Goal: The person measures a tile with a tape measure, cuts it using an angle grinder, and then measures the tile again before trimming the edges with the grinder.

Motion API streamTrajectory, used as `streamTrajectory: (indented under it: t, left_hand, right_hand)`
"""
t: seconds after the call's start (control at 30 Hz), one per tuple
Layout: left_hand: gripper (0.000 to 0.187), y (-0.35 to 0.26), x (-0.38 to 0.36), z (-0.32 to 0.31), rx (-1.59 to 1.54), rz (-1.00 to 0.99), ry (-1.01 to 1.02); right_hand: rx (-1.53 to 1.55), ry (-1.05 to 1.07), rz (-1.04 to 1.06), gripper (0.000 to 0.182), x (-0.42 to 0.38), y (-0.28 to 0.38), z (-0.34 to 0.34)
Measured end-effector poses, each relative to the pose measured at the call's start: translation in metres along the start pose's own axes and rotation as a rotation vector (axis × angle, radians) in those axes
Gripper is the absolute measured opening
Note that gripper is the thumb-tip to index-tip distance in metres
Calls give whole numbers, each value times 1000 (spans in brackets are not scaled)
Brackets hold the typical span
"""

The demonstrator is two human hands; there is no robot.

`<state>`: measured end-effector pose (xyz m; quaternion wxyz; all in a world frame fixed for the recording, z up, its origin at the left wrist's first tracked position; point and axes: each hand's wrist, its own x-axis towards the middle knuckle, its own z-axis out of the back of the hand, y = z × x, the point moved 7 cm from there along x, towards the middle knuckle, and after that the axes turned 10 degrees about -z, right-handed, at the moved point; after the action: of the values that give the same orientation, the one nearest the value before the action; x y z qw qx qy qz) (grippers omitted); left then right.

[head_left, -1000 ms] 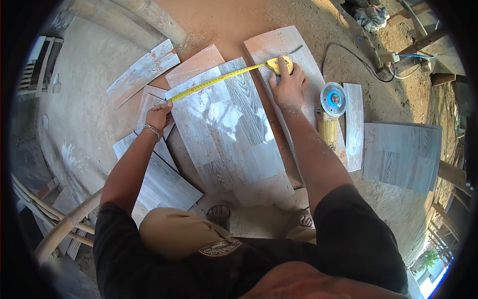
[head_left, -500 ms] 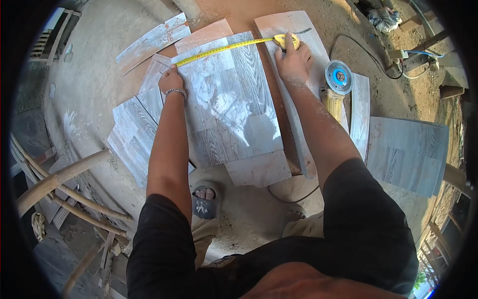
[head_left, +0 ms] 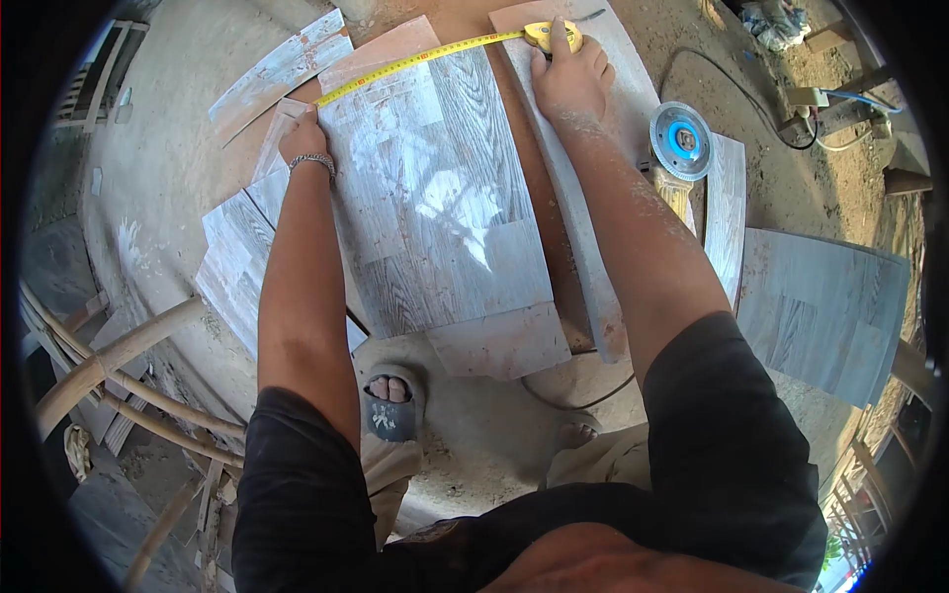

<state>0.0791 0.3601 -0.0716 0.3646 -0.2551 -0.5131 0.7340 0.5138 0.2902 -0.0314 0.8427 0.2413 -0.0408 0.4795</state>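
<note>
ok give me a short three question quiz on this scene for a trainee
1. Which hand holds the yellow tape case?
2. True or false: the angle grinder lies to the right of the middle wood-look tile.
3. Fill in the blank: the metal bracelet is worn beside the ____.

Key:
1. The right hand.
2. True.
3. Left hand.

On my head view, the right hand [head_left: 575, 91] grips a yellow tape measure [head_left: 537, 38] — its blade [head_left: 423, 56] extends along the far edge of a grey wood-patterned tile [head_left: 435, 193] to the left hand [head_left: 302, 136]. Right of the right forearm [head_left: 638, 217], I see a grinder [head_left: 674, 190] — disc [head_left: 667, 150] uppermost.
</note>
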Motion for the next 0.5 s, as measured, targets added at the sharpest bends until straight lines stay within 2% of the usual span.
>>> streamTrajectory:
  t: [0.07,0.3,0.37,0.5]
  left_hand:
    - [36,-1,1,0,-18,-52,33]
    - [33,10,3,1,-26,-13,47]
    - [35,-3,-2,2,163,-73,53]
    - [38,-5,-3,1,229,-90,53]
  right_hand:
    - [-7,-13,3,63,0,3,2]
    - [-43,-32,3,63,1,7,5]
    - [-39,-29,3,64,-2,7,7]
    - [-24,-26,-30,66,-1,8,11]
